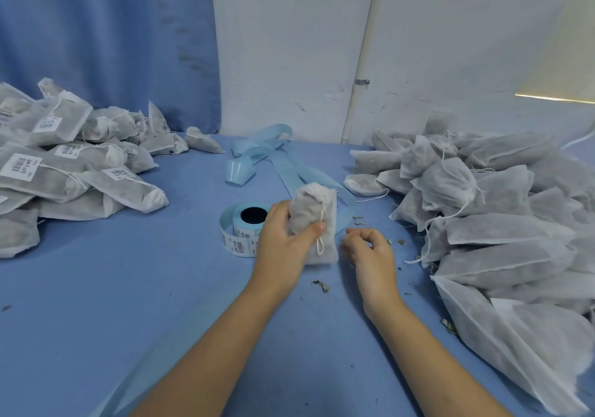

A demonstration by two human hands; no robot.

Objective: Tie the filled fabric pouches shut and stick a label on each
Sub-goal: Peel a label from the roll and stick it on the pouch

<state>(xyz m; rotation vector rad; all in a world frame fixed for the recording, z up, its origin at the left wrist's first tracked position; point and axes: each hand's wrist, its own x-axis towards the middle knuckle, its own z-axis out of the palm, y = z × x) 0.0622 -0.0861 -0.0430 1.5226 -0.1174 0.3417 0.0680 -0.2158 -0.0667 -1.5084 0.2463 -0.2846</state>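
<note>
Blue worktop carries everything. Right edge: big heap of unlabelled pouches, drawstrings loose. Left edge toward the far corner: pile of labelled pouches, barcode stickers showing. Centre, toward the far edge: spent blue backing strip trailing off the label roll, which sits just left of the hands.

Left hand is closed around one pouch mid-worktop, thumb pinning its face, neck gathered, cord end dangling. Right hand is just beside it, fingers curled, nothing visibly held; can't tell if it pinches the cord.

Judgement: the knot looks done or nearly so. Keep the neck bunched, pull the cord snug, then press a sticker on a flat face.

Herb crumbs are scattered near the right hand. Nothing blocks the roll.
</note>
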